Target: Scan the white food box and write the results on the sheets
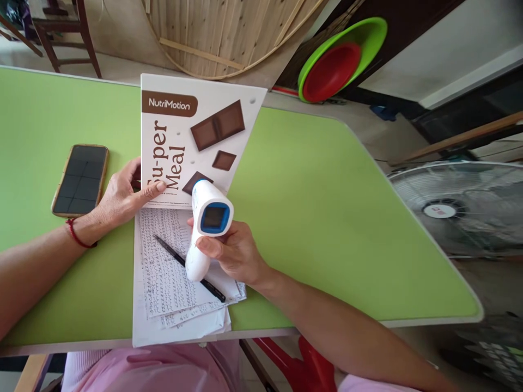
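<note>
My left hand (128,190) grips the lower left edge of a white NutriMotion meal box (229,109), thumb on its printed front and fingers behind it. The box has brown lettering and chocolate pieces on it. In my right hand (237,250) is a white infrared thermometer (199,256) with a blue-framed dark screen facing me. Its top overlaps the lower edge of the box from my view. Beneath it, a black pen (169,250) lies slantwise on handwritten papers (175,294).
A phone (80,179) in a tan-edged case lies left of my left hand on the green table (327,218). Beyond the table are a wooden chair (65,35), a large round wooden board (232,32), green and red basins (333,71) and a fan (441,209).
</note>
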The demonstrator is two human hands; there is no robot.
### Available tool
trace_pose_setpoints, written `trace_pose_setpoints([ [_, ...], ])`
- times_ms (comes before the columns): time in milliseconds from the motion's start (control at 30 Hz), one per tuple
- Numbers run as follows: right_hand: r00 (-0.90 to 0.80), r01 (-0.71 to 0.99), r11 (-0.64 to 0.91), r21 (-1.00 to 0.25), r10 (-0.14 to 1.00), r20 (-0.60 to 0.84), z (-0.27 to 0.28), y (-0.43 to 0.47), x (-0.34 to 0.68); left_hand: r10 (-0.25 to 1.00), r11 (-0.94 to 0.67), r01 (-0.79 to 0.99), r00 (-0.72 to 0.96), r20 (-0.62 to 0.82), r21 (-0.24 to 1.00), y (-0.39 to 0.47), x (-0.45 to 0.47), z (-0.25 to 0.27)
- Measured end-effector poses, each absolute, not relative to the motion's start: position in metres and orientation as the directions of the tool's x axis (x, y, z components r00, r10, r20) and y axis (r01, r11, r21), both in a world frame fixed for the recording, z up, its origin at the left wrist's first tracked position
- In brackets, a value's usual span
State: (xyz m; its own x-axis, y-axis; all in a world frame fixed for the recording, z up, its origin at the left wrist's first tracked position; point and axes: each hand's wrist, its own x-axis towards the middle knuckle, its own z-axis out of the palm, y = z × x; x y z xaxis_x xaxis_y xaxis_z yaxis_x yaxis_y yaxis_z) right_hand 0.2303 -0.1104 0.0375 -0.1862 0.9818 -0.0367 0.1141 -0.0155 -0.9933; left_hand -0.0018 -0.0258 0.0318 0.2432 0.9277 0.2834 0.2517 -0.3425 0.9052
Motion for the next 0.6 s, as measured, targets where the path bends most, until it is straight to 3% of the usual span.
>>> trace_pose_setpoints([
  [600,-0.185,0.059,0.037,-0.998,0.982,0.026,0.0409,-0.1087,0.2350,0.895,-0.400,0.230,0.308,0.324,0.887,-0.0247,0.0007,0.0348],
])
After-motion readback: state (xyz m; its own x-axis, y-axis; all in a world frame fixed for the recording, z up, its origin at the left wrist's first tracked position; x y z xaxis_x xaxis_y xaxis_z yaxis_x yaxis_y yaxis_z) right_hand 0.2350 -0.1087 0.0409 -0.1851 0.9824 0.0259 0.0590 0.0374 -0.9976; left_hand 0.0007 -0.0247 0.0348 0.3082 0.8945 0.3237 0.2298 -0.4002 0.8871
